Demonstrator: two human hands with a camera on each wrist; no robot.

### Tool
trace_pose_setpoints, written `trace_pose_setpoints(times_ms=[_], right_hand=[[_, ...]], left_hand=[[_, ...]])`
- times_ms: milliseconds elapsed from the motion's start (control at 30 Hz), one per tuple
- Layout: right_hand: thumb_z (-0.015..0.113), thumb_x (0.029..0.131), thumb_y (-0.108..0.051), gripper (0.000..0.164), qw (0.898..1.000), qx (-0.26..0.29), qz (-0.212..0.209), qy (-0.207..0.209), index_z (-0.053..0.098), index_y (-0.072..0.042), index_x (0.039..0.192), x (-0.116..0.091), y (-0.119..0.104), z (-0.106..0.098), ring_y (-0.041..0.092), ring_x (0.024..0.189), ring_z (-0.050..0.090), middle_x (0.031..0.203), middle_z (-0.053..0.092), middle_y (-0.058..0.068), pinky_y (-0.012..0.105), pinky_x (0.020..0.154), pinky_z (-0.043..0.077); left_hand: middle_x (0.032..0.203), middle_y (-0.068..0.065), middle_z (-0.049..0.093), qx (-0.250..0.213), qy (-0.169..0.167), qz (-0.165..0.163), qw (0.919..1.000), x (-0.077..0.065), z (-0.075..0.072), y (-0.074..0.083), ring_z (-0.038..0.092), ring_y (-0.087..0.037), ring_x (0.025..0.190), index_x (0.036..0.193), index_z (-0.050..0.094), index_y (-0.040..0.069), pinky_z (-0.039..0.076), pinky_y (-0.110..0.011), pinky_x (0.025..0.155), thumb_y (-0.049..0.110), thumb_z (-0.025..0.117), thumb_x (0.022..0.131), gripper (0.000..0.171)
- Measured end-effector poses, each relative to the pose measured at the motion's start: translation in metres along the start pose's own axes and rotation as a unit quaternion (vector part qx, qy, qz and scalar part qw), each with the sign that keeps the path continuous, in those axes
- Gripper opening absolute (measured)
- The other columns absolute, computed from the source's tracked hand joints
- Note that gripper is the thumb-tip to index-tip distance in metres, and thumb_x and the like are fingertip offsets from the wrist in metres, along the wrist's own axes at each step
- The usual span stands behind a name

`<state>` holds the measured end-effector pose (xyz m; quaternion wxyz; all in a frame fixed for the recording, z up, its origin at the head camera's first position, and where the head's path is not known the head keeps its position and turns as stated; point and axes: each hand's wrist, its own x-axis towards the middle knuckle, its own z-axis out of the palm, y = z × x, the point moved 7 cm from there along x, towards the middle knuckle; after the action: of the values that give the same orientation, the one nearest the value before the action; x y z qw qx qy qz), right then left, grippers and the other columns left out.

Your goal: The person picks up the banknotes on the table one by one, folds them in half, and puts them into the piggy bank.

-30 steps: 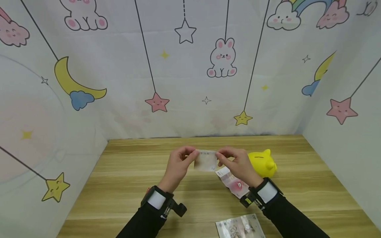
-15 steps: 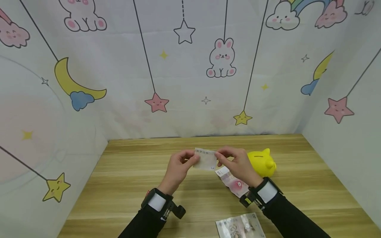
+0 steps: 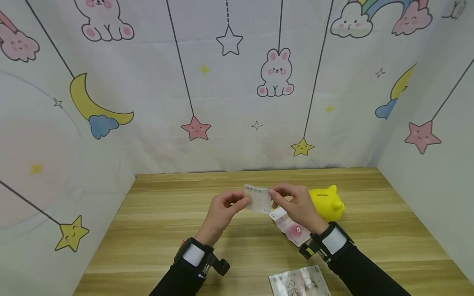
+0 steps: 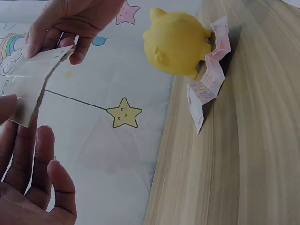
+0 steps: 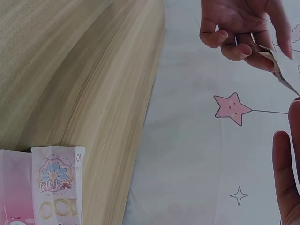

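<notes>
Left hand (image 3: 221, 209) and right hand (image 3: 297, 204) pinch opposite edges of the folded note (image 3: 258, 200), held above the desk (image 3: 159, 222), yellow pig (image 3: 326, 202) at its three o'clock. Judged step: folding or unfolding; next move probably calls for even tension.

Wooden table (image 3: 155, 222) carries yellow pig (image 3: 326, 202), pink note (image 3: 289, 227), grey note (image 3: 300, 281)

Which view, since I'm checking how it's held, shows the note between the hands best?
Head view: the note faces the camera, pinched by the left hand and right hand at opposite edges. Left wrist shows it tilted at the frame's edge; right wrist, nearly edge-on and cut off.
</notes>
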<state>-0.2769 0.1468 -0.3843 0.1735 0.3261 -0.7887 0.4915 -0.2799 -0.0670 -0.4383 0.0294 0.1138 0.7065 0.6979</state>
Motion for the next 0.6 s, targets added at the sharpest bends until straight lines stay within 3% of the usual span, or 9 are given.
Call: trace_pose_setpoints(times_ms=[167,400,600], right_hand=[[0.073,0.099,0.001,0.01,1.0,0.003,0.0,0.006,0.078,-0.006,0.104,-0.001,0.0015,-0.0026,0.027,0.067,0.072,0.085,0.077,0.0,0.027,0.071,0.061],[0.073,0.098,0.003,0.013,1.0,0.0,-0.008,0.008,0.077,-0.008,0.103,-0.0028,0.0046,-0.0031,0.014,0.067,0.071,0.081,0.075,0.001,0.027,0.07,0.06],[0.073,0.098,0.002,0.012,1.0,0.005,-0.006,0.008,0.078,-0.008,0.104,-0.0034,0.0047,-0.003,0.011,0.067,0.07,0.084,0.076,0.0,0.029,0.068,0.061]], left_hand=[[0.101,-0.003,0.07,0.011,0.0,-0.001,0.9999,-0.0004,0.0021,-0.0042,0.062,-0.019,0.092,0.11,0.077,0.0,0.053,-0.028,0.082,0.017,0.076,0.101,0.019],[0.095,-0.001,0.069,-0.007,-0.038,-0.012,0.9992,-0.0053,0.0044,-0.0043,0.058,-0.018,0.088,0.11,0.075,-0.001,0.049,-0.026,0.077,0.019,0.075,0.102,0.022],[0.105,-0.003,0.071,0.022,-0.015,-0.018,0.9995,-0.0054,0.0013,-0.0096,0.062,-0.019,0.095,0.115,0.077,0.005,0.051,-0.032,0.082,0.023,0.078,0.1,0.024]])
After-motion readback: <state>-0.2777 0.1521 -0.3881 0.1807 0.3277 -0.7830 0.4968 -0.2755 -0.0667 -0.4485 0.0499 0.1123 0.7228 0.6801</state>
